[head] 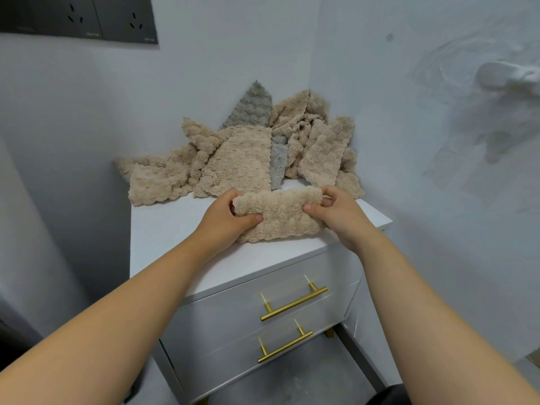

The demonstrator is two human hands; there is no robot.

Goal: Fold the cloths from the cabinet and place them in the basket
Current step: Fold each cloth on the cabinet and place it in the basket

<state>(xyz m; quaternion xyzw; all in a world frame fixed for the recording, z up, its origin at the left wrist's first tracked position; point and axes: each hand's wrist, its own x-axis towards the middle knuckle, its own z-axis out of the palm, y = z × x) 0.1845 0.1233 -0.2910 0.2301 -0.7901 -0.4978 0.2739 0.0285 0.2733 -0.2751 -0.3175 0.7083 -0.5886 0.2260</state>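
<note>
Both hands, left point(226, 217) and right point(336, 211), pinch cloth point(277, 216) ends on cabinet point(163, 229) top, likely squaring the fold; unfolded pile point(233, 159) waits behind.

Both forearms are reaching forward; the left hand point(222, 221) and right hand point(339, 215) are pinching opposite ends of a cloth point(279, 216), thumbs in front, fingers seemingly curling behind.

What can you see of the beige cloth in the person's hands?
The beige cloth is fluffy, with a bubbly pile and a scalloped lower edge. It looks folded into a wide rectangle, resting near the front of the white cabinet top. The left hand pinches its left end, the right hand its right end, thumbs on top.
</note>
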